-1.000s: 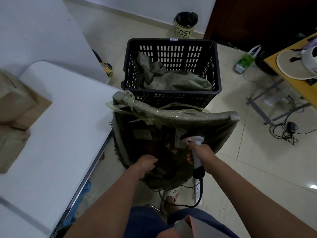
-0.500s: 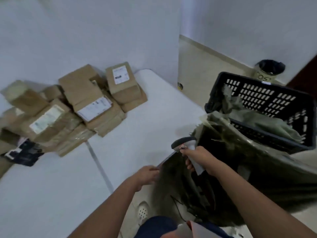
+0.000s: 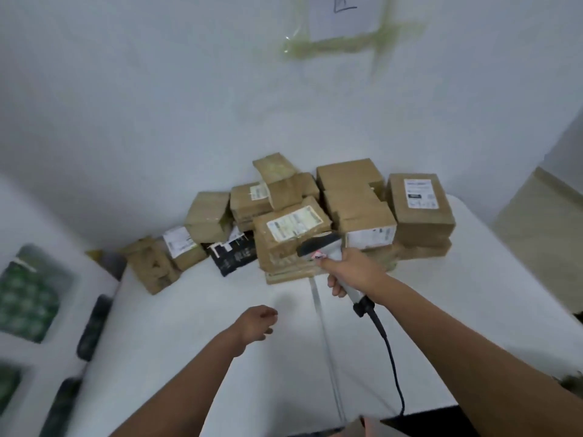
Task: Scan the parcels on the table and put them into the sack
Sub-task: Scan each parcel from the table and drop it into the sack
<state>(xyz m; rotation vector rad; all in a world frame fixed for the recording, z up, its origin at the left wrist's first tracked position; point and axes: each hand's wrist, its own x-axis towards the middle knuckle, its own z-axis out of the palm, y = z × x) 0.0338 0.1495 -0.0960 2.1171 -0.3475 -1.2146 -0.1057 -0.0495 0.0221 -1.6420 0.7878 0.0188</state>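
Seeing many parcels left mid-frame; my right hand grips the scanner; left hand loosely curled, empty.

A heap of brown cardboard parcels, several bearing white labels, sat mid-frame on the white table against the wall. A black parcel lay at the heap's lower left edge. The pile looked slightly blurred.
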